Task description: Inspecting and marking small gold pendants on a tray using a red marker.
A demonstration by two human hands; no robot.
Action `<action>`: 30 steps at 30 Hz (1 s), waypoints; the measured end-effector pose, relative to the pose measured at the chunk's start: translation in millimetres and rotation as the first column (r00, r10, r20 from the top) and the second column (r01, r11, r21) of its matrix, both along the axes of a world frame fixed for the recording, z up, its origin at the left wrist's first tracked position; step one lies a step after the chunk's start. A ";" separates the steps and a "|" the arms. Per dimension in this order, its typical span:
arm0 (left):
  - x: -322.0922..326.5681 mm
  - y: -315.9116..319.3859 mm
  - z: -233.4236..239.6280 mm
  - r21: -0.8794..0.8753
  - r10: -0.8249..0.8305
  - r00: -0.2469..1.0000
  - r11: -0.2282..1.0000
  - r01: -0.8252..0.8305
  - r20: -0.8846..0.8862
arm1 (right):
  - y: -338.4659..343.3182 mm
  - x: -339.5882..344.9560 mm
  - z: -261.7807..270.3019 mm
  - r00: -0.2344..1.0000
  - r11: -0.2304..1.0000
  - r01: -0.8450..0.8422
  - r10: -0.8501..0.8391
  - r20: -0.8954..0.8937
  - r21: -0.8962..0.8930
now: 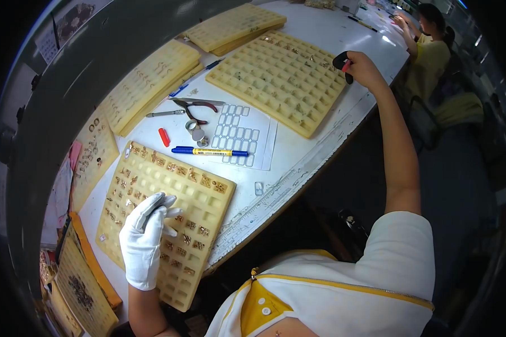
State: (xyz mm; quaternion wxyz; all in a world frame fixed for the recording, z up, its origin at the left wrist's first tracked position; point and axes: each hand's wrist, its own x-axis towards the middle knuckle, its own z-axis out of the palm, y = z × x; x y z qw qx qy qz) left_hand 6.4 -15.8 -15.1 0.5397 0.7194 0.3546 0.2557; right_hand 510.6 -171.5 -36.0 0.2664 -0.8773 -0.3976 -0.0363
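My left hand (145, 240), in a white glove, hovers over or rests on the near cream compartment tray (173, 177), its fingers bent and apart. No held thing shows in it, and the glove hides part of the tray. Small gold-coloured metal pieces (219, 186) lie in many of its compartments. With the arm stretched out, my right hand (362, 69) grips a black object (341, 61) with a red part, too small to name. That hand is at the right edge of the far compartment tray (274, 80), which holds small metal pieces along its back rows.
Between the trays lie a blue-and-yellow marker (211, 151), a red cap (164, 137), pliers (200, 105), a small metal jar (200, 137) and a label sheet (236, 135). Stacked trays (152, 80) line the back. A person (430, 54) sits at the far right.
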 end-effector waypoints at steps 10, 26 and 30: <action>-6.7 22.3 11.6 0.074 0.041 0.992 0.996 -0.050 0.121 | 9.3 -4.1 -11.8 0.898 0.953 0.197 -0.081 0.433 -0.229; -21.4 52.5 4.3 0.116 0.057 0.987 0.990 -0.075 0.150 | 116.6 -306.5 21.2 0.014 0.091 -0.954 0.965 0.261 -0.286; -18.9 48.7 8.6 0.119 0.022 0.990 0.992 -0.038 0.138 | 122.3 -315.7 16.8 -0.031 0.073 -0.925 0.964 0.266 -0.374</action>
